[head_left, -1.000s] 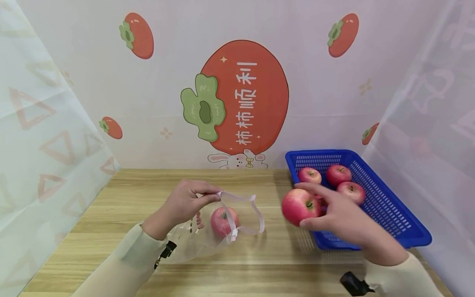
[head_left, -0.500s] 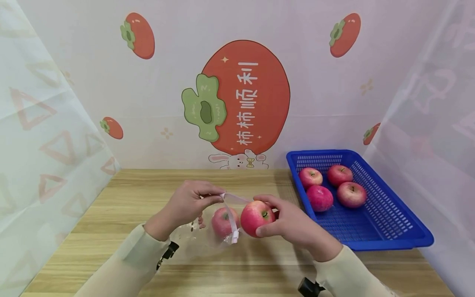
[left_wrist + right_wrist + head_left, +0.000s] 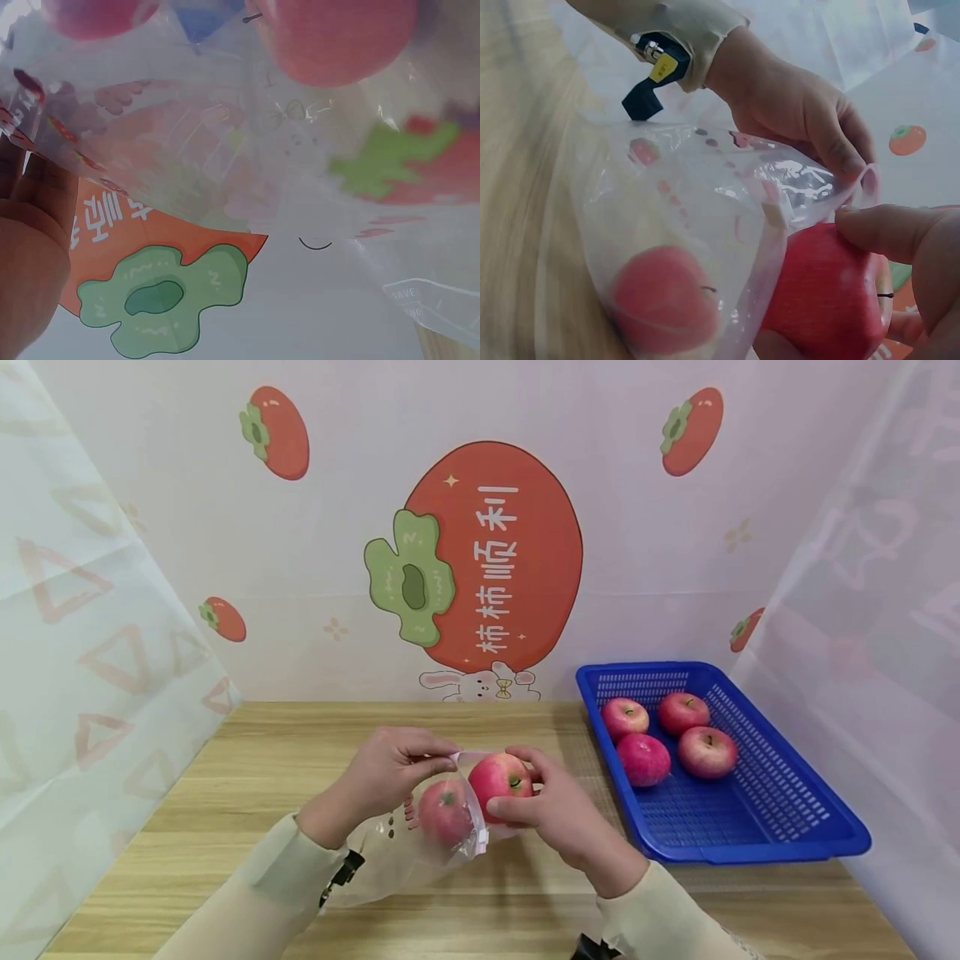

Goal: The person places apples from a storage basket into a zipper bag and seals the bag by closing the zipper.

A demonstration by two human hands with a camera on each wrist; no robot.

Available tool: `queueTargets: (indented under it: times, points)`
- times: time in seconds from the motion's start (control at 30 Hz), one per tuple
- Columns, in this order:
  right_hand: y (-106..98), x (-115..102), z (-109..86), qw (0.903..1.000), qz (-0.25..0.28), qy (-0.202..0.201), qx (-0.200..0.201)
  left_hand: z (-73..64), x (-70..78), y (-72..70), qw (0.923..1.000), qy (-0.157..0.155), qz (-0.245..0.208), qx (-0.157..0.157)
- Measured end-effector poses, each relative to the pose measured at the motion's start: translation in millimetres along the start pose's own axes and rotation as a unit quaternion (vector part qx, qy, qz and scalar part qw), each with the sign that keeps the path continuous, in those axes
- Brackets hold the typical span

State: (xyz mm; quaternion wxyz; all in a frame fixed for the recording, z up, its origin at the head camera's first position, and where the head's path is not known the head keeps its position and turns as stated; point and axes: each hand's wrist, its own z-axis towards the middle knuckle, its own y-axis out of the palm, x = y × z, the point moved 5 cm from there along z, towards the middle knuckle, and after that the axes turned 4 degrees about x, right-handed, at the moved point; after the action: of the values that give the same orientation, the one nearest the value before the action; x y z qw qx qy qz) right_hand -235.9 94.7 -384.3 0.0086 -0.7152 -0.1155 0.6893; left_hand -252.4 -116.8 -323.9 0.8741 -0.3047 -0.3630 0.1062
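Wood-grain tabletop [image 3: 292, 756]. Clear bag [image 3: 375, 868], pinched in left hand [image 3: 390, 777]: one apple [image 3: 442, 814] inside. Second apple [image 3: 495, 781], gripped in right hand [image 3: 558, 810], at mouth. Unbagged: four apples [image 3: 643, 760], blue basket [image 3: 727, 835] right of right hand.

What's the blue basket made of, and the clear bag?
The blue basket seems to be hard, slightly shiny plastic: its walls have neat rows of holes. The clear bag looks like thin, glossy plastic film: it wrinkles, and an apple shows through.

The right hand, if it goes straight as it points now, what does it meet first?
With its held apple, the right hand would likely meet the bagged apple first, inside the clear bag; depth is unclear.
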Motion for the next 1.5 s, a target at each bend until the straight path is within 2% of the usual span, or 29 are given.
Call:
queueTargets:
  times: [0.1,0.27,0.33,0.53,0.63,0.77,0.97,1.17,1.27,1.37,1.5]
  points:
    - [6,1,-0.4,0.9995,0.027,0.009,-0.013,0.5,-0.3,2.4,1.0000,-0.003,0.002,-0.003]
    - [12,1,-2.7,0.9976,0.064,0.027,0.003,1.4,0.6,2.7,0.9999,-0.010,-0.001,0.004]
    - [14,2,-3.0,0.9976,0.062,0.030,0.002,1.4,1.0,2.3,0.9999,-0.015,0.000,0.006]
    - [20,2,-2.9,0.9968,0.020,0.033,-0.070,0.8,1.0,1.8,0.9995,-0.029,-0.007,0.004]
    - [23,4,-1.9,0.9943,0.017,0.034,-0.099,0.4,0.6,1.9,0.9995,-0.032,-0.007,0.004]
    - [27,6,-0.5,0.9908,0.027,0.037,-0.128,-0.1,0.7,2.5,0.9995,-0.031,-0.006,0.003]
    - [31,6,-1.2,0.9879,0.041,0.031,-0.146,0.4,0.6,2.7,0.9998,-0.020,-0.002,0.009]
    - [38,3,-7.0,0.9756,0.089,0.024,-0.199,1.0,3.0,1.6,0.9998,-0.011,0.000,0.015]
    - [39,2,-9.5,0.9726,0.086,0.017,-0.215,0.5,3.1,1.3,0.9999,-0.010,-0.002,0.013]
    - [38,1,-10.2,0.9740,0.075,0.012,-0.213,-0.5,1.9,-0.7,0.9994,-0.025,-0.019,0.015]
    - [30,-2,-10.7,0.9780,0.055,0.002,-0.201,-0.8,1.5,-7.2,0.9956,-0.065,-0.061,0.027]
